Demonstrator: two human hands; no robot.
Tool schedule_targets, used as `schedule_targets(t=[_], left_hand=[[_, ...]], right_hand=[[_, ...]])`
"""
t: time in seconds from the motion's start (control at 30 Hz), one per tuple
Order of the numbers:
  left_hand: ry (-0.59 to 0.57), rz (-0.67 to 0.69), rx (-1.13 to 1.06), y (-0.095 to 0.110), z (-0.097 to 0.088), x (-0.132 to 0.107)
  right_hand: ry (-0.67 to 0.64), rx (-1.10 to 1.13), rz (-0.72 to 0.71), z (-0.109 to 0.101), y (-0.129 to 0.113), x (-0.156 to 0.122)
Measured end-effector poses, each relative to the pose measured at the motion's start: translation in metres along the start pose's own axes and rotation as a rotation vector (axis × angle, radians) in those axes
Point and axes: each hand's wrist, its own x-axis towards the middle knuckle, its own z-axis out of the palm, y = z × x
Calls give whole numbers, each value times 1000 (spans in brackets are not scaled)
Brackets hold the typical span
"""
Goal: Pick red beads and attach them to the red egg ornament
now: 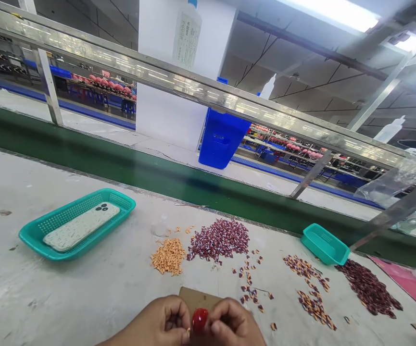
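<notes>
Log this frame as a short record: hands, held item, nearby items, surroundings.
left hand: pinching red oval piece
right hand: pinching same piece
behind hands: brown card
nearby: orange bits; maroon-and-white bits
surroundings: teal basket holding phone; teal tray

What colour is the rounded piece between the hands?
Glossy red; the head view shows the piece best, between left hand and right hand.

left hand (160,323) | right hand (231,325) | holding red bead (199,320), probably | brown card (195,299) behind
</notes>
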Motion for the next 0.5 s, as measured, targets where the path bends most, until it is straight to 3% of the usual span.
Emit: schedule_targets(t=[0.1,0.2,0.33,0.5], left_hand=[[16,9,-39,-15,-3,7],[10,-14,-55,-28,-4,13],[13,32,-76,-38,-4,14],[-2,84,-99,-40,-2,11]], right_hand=[[94,-487,-199,-17,6,2],[35,-801,-306,-15,8,6],[37,-1000,-281,-1,2,8],[118,-1046,-302,5,-6,5]])
